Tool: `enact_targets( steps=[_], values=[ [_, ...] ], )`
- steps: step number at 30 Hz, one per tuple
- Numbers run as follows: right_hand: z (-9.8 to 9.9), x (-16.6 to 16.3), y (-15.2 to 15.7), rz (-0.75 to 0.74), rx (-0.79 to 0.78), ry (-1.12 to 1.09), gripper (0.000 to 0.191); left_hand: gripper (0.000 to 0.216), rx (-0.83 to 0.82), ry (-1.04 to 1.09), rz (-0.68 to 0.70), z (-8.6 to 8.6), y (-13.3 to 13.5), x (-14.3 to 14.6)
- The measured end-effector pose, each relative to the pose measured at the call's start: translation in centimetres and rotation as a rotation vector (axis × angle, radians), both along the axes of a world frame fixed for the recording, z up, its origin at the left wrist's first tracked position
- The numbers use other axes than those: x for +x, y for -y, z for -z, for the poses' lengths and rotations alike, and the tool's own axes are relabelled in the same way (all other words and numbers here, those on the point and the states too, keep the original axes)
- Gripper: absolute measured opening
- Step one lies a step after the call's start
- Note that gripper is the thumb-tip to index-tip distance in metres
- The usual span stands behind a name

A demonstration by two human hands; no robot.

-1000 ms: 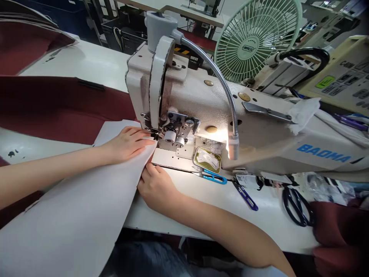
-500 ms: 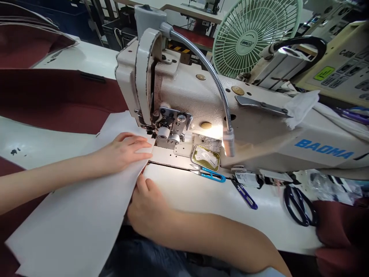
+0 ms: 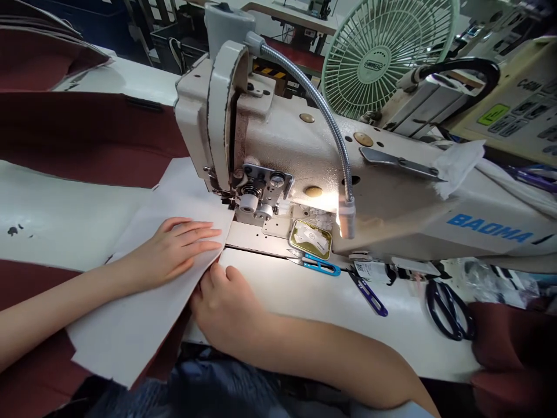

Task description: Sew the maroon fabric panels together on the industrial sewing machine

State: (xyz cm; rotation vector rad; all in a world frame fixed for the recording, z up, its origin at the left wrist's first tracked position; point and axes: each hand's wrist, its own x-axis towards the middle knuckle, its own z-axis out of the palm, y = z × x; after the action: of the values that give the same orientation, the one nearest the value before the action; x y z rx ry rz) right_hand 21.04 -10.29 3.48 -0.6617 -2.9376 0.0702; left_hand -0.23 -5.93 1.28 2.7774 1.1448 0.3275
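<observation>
A white sheet [image 3: 134, 331] with a maroon fabric layer beneath it lies on the sewing table, its far corner at the needle area of the sewing machine [image 3: 278, 133]. My left hand [image 3: 183, 249] rests flat on the sheet, fingers stretched toward the presser foot. Just right of the sheet's edge, my right hand [image 3: 226, 302] is closed with the thumb and forefinger at that edge, pinching the maroon fabric. Its other fingers curl under and are partly hidden. The needle and presser foot are mostly covered by the machine head.
Right of the needle lie a small tin [image 3: 311, 238], blue thread snips [image 3: 322, 265], purple snips [image 3: 369, 295] and black-handled scissors [image 3: 450, 310]. A lamp on a bendy neck [image 3: 347, 217] shines there. A green fan [image 3: 383, 64] stands behind. Maroon fabric [image 3: 87, 133] spreads at left.
The white sheet has advanced toward the machine, its near end now farther from the lower left corner. My left hand has slid back slightly along it. My right hand stays nearly in place.
</observation>
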Motion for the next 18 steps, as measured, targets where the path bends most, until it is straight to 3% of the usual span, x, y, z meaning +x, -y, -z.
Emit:
enact_targets(
  steps=[10,18],
  values=[
    [-0.3,0.3,-2.9,0.023,-0.027,0.067,0.010,0.046,0.013,0.016,0.025,0.6,-3.8,-0.7],
    [0.6,0.4,-3.1,0.073,0.009,0.018,0.016,0.059,-0.066,0.050,0.050,0.0,-3.9,-0.2]
  ],
)
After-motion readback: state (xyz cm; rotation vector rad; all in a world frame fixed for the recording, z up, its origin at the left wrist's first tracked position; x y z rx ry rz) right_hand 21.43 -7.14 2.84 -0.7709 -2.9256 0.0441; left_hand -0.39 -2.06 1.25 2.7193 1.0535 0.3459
